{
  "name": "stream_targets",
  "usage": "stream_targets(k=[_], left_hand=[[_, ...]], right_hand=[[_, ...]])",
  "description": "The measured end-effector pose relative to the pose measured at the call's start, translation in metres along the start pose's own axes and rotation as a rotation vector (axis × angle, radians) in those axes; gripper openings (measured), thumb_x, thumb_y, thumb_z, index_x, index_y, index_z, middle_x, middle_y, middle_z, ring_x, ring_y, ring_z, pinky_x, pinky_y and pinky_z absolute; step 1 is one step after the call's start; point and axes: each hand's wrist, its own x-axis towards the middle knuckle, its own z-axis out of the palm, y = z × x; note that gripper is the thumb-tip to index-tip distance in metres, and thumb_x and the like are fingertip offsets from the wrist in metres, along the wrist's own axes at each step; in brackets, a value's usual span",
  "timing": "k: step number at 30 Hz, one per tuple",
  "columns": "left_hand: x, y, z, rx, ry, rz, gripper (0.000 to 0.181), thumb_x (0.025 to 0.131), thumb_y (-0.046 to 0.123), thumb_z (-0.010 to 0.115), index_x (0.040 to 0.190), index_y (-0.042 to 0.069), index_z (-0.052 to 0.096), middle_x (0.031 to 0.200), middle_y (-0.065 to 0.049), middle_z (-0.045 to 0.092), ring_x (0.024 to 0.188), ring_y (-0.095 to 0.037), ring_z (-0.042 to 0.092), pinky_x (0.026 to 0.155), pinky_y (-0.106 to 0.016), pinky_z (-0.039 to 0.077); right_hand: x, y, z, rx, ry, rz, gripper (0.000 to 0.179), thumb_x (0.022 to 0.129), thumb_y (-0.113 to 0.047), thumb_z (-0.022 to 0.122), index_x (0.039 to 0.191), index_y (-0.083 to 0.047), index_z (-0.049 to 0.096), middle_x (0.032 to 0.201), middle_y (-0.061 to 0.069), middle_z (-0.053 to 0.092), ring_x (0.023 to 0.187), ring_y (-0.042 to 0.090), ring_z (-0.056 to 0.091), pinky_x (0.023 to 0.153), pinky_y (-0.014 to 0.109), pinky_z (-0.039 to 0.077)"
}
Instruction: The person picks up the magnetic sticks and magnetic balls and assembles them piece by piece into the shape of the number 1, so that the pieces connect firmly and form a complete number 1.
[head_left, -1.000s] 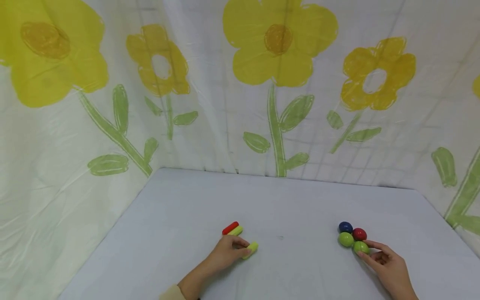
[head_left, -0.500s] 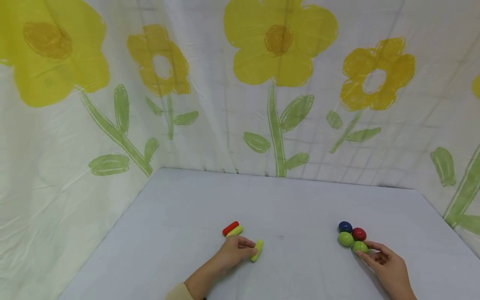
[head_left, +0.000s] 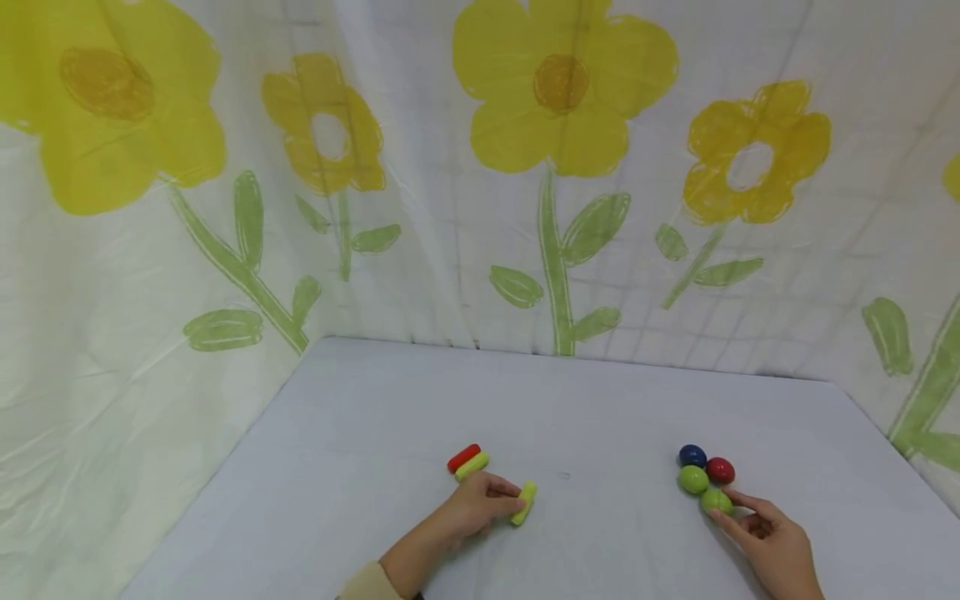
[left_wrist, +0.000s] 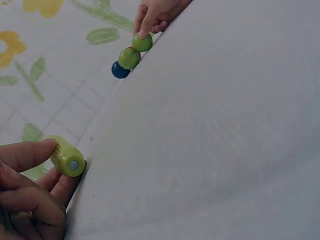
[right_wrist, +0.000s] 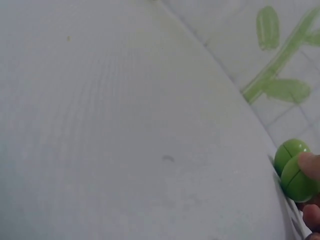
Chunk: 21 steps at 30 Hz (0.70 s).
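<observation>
left hand (head_left: 474,504): thumb and fingertips pinched narrow on a yellow-green rod (head_left: 525,502), the other fingers curled in below, as the left wrist view shows
yellow-green rod: in that pinch, on the left half of the desk (head_left: 600,417), long way running roughly from near edge to far edge; a pale round spot marks one end; whether it touches the surface, cannot tell
right hand (head_left: 780,546): thumb and forefinger set on opposite sides of a seamed green ball (head_left: 716,502), the remaining fingers bent toward the palm
seamed green ball: nearest to the right hand of a group of four, toward the desk's right edge
other green ball (head_left: 693,479): right next to the seamed one, on its far-left side
red ball (head_left: 722,470): just beyond the seamed green ball, toward the far edge
blue ball (head_left: 692,456): closest of the four to the far edge
second yellow-green rod (head_left: 472,465): just past the left hand, toward the far-left corner
red rod (head_left: 464,457): lying alongside the second yellow-green rod, roughly parallel
sleeve (head_left: 371,583): beige, behind the left wrist
flowered sheet (head_left: 420,292): pale, hanging behind the far edge, printed with yellow blooms and green stems
</observation>
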Motion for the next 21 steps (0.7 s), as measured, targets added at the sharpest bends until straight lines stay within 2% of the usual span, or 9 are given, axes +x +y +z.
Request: stream_targets(k=[4,10,15,17,21], left_hand=[[0.002,0.001,0.004,0.011,-0.010,-0.010,0.022,0.080,0.021,0.073,0.096,0.007,0.068,0.079,0.002,0.064,0.045,-0.006,0.032,0.043,-0.017,0.028],[0.005,0.004,0.010,0.026,-0.007,-0.020,0.021,0.078,0.022,0.074,0.093,0.008,0.068,0.078,0.003,0.066,0.043,-0.005,0.031,0.042,-0.017,0.027],[0.007,0.004,0.012,0.019,-0.009,-0.020,0.020,0.078,0.022,0.074,0.092,0.008,0.068,0.076,0.003,0.066,0.043,-0.004,0.030,0.041,-0.017,0.026],[0.007,0.005,0.013,0.020,-0.016,-0.027,0.020,0.079,0.022,0.074,0.092,0.008,0.068,0.076,0.004,0.066,0.043,-0.005,0.030,0.041,-0.017,0.026],[0.009,0.006,0.014,0.027,-0.021,-0.038,0.019,0.079,0.022,0.074,0.091,0.010,0.068,0.074,0.004,0.065,0.043,-0.006,0.029,0.041,-0.018,0.025]], right_hand=[[-0.004,-0.003,0.003,-0.010,-0.017,-0.002,0.053,0.081,-0.033,0.072,0.122,-0.003,0.059,0.073,0.003,0.054,0.059,0.009,0.042,0.051,0.021,0.036],[-0.011,-0.010,0.008,0.022,-0.048,-0.017,0.048,0.079,-0.023,0.074,0.119,-0.001,0.060,0.077,0.002,0.061,0.059,0.006,0.046,0.052,0.020,0.039],[-0.015,-0.015,0.011,0.033,-0.094,-0.019,0.052,0.078,-0.027,0.075,0.120,-0.001,0.058,0.077,0.003,0.064,0.062,0.005,0.049,0.056,0.019,0.042],[-0.016,-0.017,0.014,0.037,-0.111,-0.039,0.052,0.078,-0.028,0.075,0.120,-0.002,0.058,0.085,0.006,0.066,0.062,0.005,0.051,0.056,0.019,0.043],[-0.019,-0.023,0.020,0.047,-0.131,-0.133,0.047,0.078,-0.027,0.076,0.116,-0.004,0.059,0.104,0.013,0.064,0.062,0.004,0.050,0.056,0.019,0.043]])
